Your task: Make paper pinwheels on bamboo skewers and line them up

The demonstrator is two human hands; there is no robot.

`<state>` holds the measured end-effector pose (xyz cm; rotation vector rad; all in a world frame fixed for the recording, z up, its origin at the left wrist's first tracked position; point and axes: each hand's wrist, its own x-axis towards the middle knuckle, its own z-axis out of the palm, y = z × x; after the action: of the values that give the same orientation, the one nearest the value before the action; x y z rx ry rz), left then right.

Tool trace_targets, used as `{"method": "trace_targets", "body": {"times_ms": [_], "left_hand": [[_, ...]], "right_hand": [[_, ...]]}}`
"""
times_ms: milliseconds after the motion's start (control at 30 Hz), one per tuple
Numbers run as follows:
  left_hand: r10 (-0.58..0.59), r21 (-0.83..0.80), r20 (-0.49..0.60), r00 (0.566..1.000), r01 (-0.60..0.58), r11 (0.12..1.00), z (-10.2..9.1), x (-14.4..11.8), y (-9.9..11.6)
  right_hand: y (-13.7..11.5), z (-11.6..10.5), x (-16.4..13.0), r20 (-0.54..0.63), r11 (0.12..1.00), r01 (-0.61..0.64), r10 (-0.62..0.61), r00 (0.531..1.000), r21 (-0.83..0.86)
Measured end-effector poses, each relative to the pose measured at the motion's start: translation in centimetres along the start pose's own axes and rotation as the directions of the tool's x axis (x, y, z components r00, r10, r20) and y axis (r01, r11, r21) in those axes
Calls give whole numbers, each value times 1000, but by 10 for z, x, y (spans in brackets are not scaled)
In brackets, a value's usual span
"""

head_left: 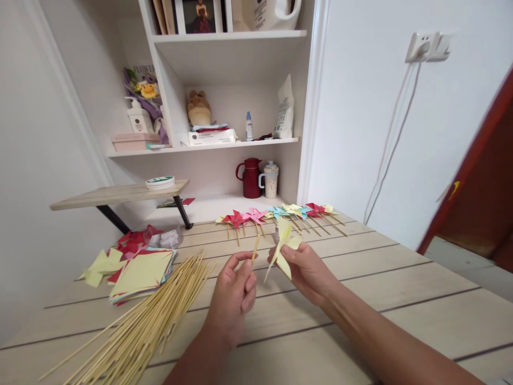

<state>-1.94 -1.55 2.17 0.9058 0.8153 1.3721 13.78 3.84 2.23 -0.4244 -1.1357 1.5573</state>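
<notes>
Pale-yellow pinwheel (284, 235) above the desk (304, 345), pinched in the grip of the right hand (308, 267). Near it, the left hand (235, 283) grasps a thin stick (255, 247); a loose stick bundle (158, 315) lies farther left.

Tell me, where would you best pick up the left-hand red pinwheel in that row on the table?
Probably by its stick, coming from the person's side with a light pinch. The stick is slim and points toward the person, while the red pinwheel spreads its folded paper blades at the far end, where a squeeze might crumple them.
</notes>
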Motion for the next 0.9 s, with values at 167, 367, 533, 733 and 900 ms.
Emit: {"method": "trace_targets", "body": {"times_ms": [167,367,533,733,900], "left_hand": [[77,89,-63,995,-72,993,1,-1,1],[148,199,-88,985,-129,971,0,-5,1],[139,204,-129,982,-111,973,1,-6,1],[106,172,-169,980,-77,982,3,-8,2],[77,188,-168,983,-45,981,6,-10,4]], "right_hand": [[-13,4,-11,258,705,457,-379,889,-543],[-42,6,-21,558,142,806,-652,513,-575],[-45,2,-22,625,-39,805,-653,427,-591],[-43,2,-22,650,-45,821,-636,416,-569],[-48,7,-23,621,-3,814,-648,441,-581]]}}
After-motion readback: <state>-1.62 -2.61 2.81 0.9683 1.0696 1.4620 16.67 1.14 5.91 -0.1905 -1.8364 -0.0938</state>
